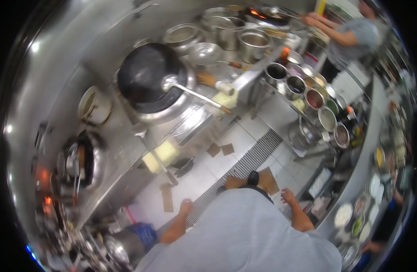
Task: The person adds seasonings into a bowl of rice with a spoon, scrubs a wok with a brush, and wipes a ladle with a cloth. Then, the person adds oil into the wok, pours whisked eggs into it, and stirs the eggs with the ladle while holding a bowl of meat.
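Observation:
My left hand (186,206) hangs low beside my body, above the floor grating, its blurred fingers loosely apart with nothing seen in them. On the other side, my right hand (287,196) is also held in the air, fingers slightly bent and apart, holding nothing visible. Ahead of me a large black wok (142,75) sits on the stove. A ladle (197,95) rests across it, handle toward me. Nearer my left hand, a long-handled tool (156,156) lies over the counter edge across a pale yellow cloth (166,152).
Several seasoning pots (327,119) stand on a counter to the right. Metal stockpots (255,43) line the back. A co-worker (353,41) handles a pan over flame at upper right. Another wok (88,158) stands left. Cardboard pieces (167,197) and a drain grating (256,154) are on the floor.

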